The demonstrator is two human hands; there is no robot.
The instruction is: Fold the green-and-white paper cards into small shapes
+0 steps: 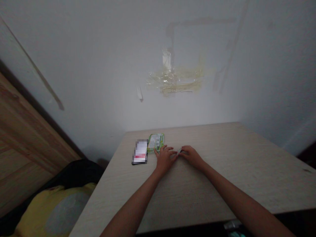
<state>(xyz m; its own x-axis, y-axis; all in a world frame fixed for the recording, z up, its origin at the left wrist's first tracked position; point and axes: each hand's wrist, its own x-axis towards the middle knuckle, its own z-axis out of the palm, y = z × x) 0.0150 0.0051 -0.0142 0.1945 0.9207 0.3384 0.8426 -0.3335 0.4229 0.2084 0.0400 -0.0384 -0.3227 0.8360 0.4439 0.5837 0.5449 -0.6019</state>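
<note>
With the small pale item (179,151) lying mid-table (222,171), the right hand (192,155) pinches it while the left hand (165,158), fingers spread beside the green packet (156,141), touches its edge, so further handling likely demands fine fingertip control.

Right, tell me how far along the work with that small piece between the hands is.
Done, it seems: the green packet lies flat on the table beside the phone, in neither hand. In hand: the left hand and right hand pinch a small pale piece between their fingertips. Left: the piece is too small to tell its state, so I cannot say.
</note>
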